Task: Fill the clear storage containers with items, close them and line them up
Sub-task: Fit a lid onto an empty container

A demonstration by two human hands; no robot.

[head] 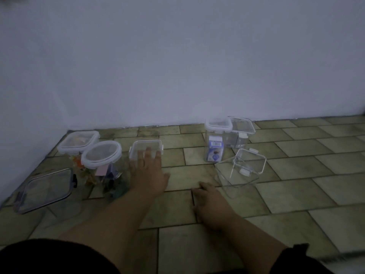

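Observation:
Several clear storage containers stand on a tiled floor. My left hand [148, 171] reaches forward with straight fingers onto the lid of a small rectangular container [146, 147]. To its left stand a round-lidded container [101, 153] with coloured items and a square-lidded one [78, 141]. A flat container with a dark-clipped lid [47, 189] lies at the far left. My right hand [212, 204] rests on the floor, fingers loosely curled, holding nothing. Right of it an empty container [237, 173] lies tilted with its lid loose. Behind stand a closed container holding a blue carton [216, 143] and an empty one [240, 133].
A white wall [177, 56] runs along the back, meeting the floor just behind the containers. Bare tiles [306, 184] stretch to the right and in front of me. My dark-clothed knees fill the bottom corners.

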